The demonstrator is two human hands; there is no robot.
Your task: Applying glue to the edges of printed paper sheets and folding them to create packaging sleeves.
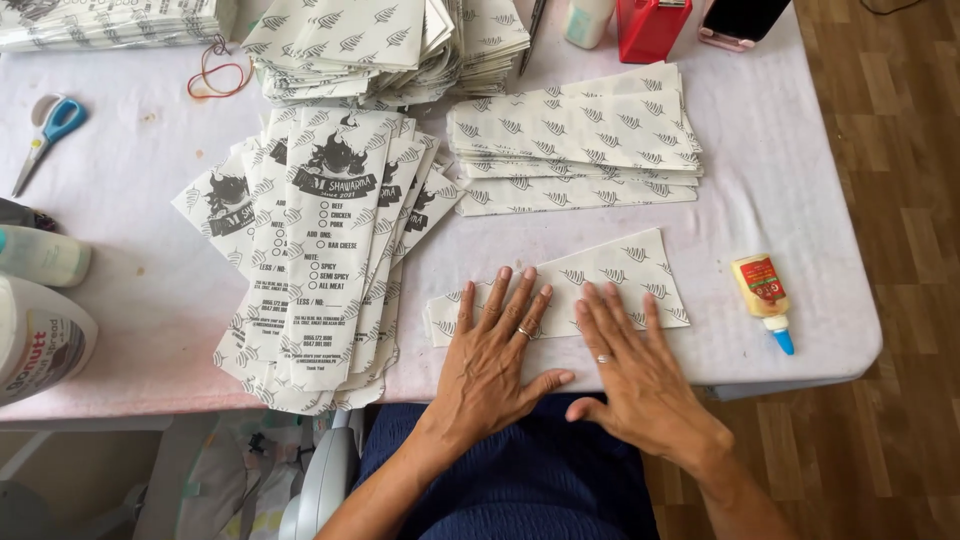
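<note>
A folded white paper bag (620,270) with a grey leaf pattern lies flat near the table's front edge. My left hand (495,350) presses flat on its left part, fingers spread, a ring on one finger. My right hand (630,365) lies flat on its lower middle, fingers together, also with a ring. Neither hand grips anything. To the left a fanned stack of printed paper bags (325,250) hangs over the table edge.
A pile of folded patterned bags (575,140) lies behind, with more stacks (360,45) at the back. A small glue bottle (765,300) lies at right. Blue-handled scissors (45,135), rubber bands (215,75), a red container (650,28), white bottles (40,340) at left.
</note>
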